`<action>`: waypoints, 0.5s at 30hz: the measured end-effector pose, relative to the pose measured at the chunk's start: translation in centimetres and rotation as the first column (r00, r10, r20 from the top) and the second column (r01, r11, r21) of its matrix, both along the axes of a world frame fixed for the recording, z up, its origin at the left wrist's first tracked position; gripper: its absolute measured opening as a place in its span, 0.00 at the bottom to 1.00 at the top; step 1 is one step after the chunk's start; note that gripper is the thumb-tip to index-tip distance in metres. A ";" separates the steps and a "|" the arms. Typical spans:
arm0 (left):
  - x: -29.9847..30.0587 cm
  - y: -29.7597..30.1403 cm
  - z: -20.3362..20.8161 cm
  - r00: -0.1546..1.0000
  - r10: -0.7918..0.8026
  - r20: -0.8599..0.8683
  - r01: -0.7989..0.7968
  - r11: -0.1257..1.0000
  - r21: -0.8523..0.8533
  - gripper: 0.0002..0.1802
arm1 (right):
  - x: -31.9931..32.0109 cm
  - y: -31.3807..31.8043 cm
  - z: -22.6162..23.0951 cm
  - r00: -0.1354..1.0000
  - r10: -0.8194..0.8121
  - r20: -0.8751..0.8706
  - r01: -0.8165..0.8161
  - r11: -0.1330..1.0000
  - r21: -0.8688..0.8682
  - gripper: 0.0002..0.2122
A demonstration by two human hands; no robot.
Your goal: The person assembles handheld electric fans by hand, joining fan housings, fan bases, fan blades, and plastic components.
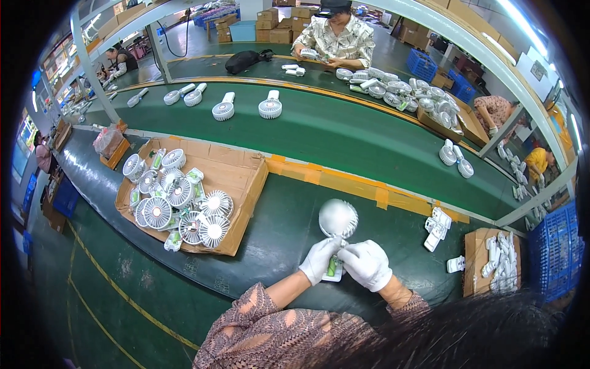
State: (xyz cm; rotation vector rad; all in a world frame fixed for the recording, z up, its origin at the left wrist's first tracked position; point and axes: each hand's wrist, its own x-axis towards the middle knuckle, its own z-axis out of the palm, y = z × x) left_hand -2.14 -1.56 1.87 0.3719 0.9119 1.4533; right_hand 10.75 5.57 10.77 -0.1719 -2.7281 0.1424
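Observation:
In front of me a white handheld fan [338, 216] lies on the dark green bench, its round head pointing away. Its handle is open and shows a green cylinder, likely a battery, inside. My left hand [318, 259], in a white glove, is closed around the handle from the left. From the right, my gloved right hand [367, 264] pinches at the neck of the fan, fingertips meeting the left ones. Whether a small part sits between the fingertips is hidden. Left of my hands stands a cardboard tray [249, 184] of several fans with open handles.
Beyond the bench runs a green conveyor [344, 135] carrying finished-looking fans. White handle covers [437, 229] lie at right, beside a cardboard box [476, 261] of more covers and a blue crate [556, 252]. Across the belt a person [338, 40] handles a fan. Metal posts frame the line.

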 end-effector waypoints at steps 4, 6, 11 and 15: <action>0.9 0.8 0.5 0.984 0.140 -0.107 -0.129 0.987 0.097 0.18 | -0.2 -0.2 -0.5 0.994 -0.081 -0.076 0.074 0.993 -0.092 0.13; 0.7 1.0 0.2 0.995 0.095 0.015 -0.095 0.994 0.048 0.19 | -0.2 0.3 -1.0 0.992 -0.122 -0.036 0.114 0.976 -0.185 0.13; 0.6 1.0 0.1 0.981 -0.009 0.193 0.032 0.993 -0.114 0.20 | -0.3 1.6 -1.6 0.997 -0.079 -0.014 0.060 0.849 -0.524 0.10; 0.2 0.9 0.3 0.962 -0.078 0.262 0.122 0.980 -0.155 0.24 | -0.5 1.7 -2.6 0.950 -0.311 0.015 0.227 0.658 -0.718 0.08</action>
